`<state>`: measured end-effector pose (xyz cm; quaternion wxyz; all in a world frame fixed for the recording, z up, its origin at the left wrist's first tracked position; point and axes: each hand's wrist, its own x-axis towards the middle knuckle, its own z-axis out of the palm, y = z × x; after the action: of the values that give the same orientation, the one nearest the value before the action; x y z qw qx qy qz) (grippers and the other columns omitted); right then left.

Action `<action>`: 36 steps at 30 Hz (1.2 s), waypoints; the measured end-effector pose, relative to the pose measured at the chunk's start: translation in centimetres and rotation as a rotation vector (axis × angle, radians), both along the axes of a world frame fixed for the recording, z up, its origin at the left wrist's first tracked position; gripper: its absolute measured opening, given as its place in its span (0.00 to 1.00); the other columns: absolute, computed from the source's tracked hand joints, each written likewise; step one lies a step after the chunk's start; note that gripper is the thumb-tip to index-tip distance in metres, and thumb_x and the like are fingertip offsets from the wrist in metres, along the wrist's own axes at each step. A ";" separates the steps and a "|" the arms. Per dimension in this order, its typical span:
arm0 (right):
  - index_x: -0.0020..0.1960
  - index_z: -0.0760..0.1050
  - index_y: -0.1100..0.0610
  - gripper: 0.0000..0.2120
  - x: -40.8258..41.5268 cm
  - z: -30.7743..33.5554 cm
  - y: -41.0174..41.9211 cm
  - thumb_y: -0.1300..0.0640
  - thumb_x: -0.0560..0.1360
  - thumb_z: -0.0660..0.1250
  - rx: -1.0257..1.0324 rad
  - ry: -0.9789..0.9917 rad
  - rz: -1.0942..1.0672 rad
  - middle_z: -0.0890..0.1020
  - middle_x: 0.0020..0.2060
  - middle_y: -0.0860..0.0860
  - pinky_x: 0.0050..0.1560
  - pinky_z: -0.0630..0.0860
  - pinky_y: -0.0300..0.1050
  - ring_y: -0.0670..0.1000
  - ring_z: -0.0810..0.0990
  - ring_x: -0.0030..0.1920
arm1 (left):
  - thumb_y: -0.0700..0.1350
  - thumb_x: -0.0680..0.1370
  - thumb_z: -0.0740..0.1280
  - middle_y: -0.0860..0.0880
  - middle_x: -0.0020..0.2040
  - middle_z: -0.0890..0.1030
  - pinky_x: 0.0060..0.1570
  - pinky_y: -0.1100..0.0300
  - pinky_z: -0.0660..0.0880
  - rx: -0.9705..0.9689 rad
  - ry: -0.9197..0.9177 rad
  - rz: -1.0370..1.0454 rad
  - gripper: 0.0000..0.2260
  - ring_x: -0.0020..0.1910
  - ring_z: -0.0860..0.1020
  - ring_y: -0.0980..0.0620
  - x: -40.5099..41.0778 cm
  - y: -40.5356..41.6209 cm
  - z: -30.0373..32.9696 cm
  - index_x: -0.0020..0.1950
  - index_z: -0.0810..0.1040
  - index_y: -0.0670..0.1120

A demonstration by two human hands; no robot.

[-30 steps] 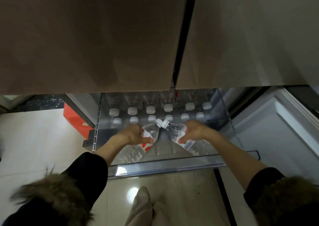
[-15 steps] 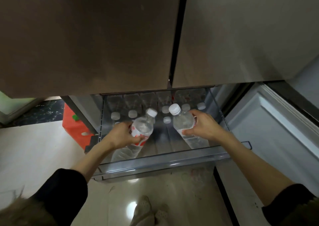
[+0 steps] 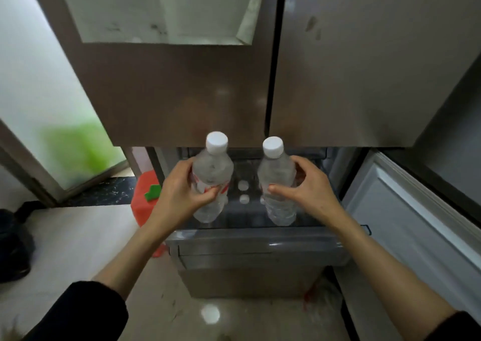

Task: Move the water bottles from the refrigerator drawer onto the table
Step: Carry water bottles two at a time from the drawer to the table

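The left hand (image 3: 182, 194) is curled around the middle of a clear plastic water bottle (image 3: 213, 176), thumb pressed on its red-and-white label, fingers wrapped behind. The right hand (image 3: 309, 192) grips a second clear bottle (image 3: 277, 181) the same way, thumb across its front. Both bottles stand upright with smooth white round caps, held apart above the open refrigerator drawer (image 3: 255, 247), whose front wall is translucent grey plastic. Deeper in the drawer, white caps (image 3: 244, 185) of further bottles show near its back edge. Glossy brown refrigerator doors (image 3: 182, 93) hang above; an orange plastic stool (image 3: 145, 197) stands just beside the drawer's left edge.
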<state>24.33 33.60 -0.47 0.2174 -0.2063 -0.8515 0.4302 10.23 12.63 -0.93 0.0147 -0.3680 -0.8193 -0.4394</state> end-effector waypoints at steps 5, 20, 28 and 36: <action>0.61 0.71 0.51 0.29 2.0 4.5 -3.5 0.50 0.63 0.76 -0.128 0.209 0.077 0.78 0.56 0.47 0.55 0.76 0.42 0.46 0.77 0.55 | 0.54 0.67 0.70 0.56 0.50 0.78 0.45 0.69 0.74 0.326 -0.139 0.181 0.22 0.47 0.77 0.62 4.8 -4.0 5.5 0.58 0.72 0.48; 0.55 0.72 0.48 0.19 -0.5 6.5 -27.9 0.47 0.67 0.73 -0.168 0.189 0.629 0.79 0.47 0.42 0.46 0.77 0.38 0.43 0.79 0.48 | 0.67 0.59 0.69 0.55 0.49 0.80 0.50 0.56 0.77 0.382 -0.134 0.697 0.29 0.49 0.79 0.55 14.1 -29.7 5.6 0.54 0.75 0.52; 0.54 0.76 0.53 0.16 -1.9 5.1 -49.8 0.54 0.67 0.75 -0.219 0.159 0.849 0.82 0.46 0.47 0.51 0.78 0.45 0.47 0.81 0.46 | 0.54 0.68 0.71 0.49 0.55 0.80 0.50 0.57 0.77 0.341 -0.117 0.990 0.25 0.50 0.78 0.53 19.8 -50.6 4.9 0.61 0.75 0.44; 0.51 0.72 0.47 0.15 -3.6 3.4 -69.8 0.52 0.69 0.73 -0.224 0.096 1.131 0.79 0.45 0.41 0.44 0.74 0.35 0.41 0.78 0.46 | 0.51 0.69 0.72 0.55 0.54 0.76 0.47 0.64 0.72 0.312 -0.148 1.259 0.23 0.53 0.75 0.55 23.8 -68.2 3.3 0.62 0.72 0.49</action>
<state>20.76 -36.22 2.91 -0.0312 0.2789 -0.7678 0.5759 34.06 -55.60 2.39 0.2661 0.2202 -0.8036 -0.4846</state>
